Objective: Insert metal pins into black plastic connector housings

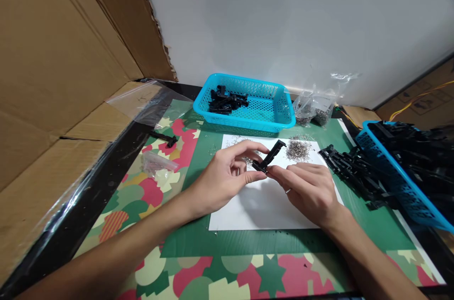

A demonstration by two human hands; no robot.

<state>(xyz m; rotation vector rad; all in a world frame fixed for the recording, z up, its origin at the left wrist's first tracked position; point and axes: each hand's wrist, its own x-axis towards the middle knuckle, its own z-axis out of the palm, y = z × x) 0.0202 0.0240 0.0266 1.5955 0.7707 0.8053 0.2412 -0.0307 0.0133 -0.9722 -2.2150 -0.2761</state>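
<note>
My left hand (227,172) is closed on an L-shaped black plastic part (272,154), gripping its lower end between thumb and fingers. The part's long arm tilts up to the right. Against that lower end press the fingertips of my right hand (308,189), pinched together; whatever they may hold is too small to make out. Both hands are above a white sheet of paper (230,215). Behind the right hand, a heap of tiny metal pieces (298,148) lies on the paper. More of these small pieces (237,140) are scattered behind the left hand.
A blue basket (244,124) at the back holds several black parts. Another blue basket (400,172), heaped with them, stands at right, beside a loose pile (358,177). Clear bags (315,108) sit behind. At left are a single black part (163,137) and a cardboard wall (71,44).
</note>
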